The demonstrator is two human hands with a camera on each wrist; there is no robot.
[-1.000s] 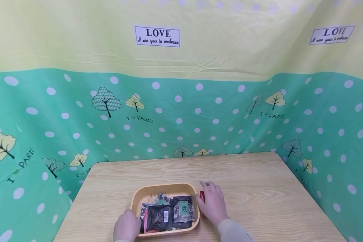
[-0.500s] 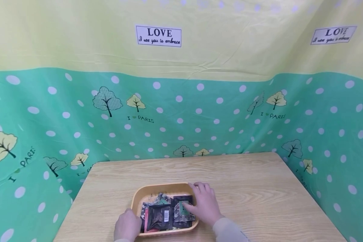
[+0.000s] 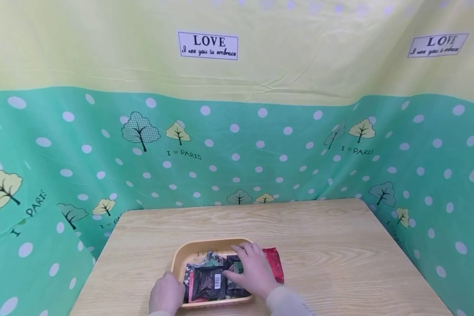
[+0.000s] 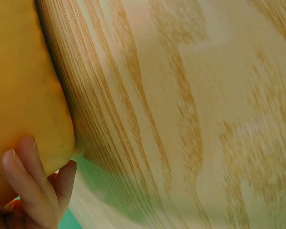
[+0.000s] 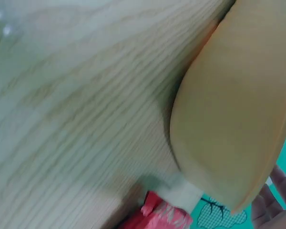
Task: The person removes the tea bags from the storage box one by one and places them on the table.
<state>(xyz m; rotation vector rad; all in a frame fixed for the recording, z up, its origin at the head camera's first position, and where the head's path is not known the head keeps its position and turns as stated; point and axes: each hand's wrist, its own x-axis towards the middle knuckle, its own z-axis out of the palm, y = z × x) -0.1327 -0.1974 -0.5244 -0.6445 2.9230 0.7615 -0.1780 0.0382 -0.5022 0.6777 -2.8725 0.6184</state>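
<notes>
The tray (image 3: 181,256) sits near the front edge of the table (image 3: 339,245), holding a heap of dark packets (image 3: 207,281). The left hand (image 3: 166,298) grips the tray's left rim, fingers curled against its outer wall. The right hand (image 3: 250,272) lies over the tray's right part, fingers loosely spread and resting on the packets; whether it pinches one I cannot tell. A red packet (image 3: 274,263) lies on the table, just beside the tray's right rim.
</notes>
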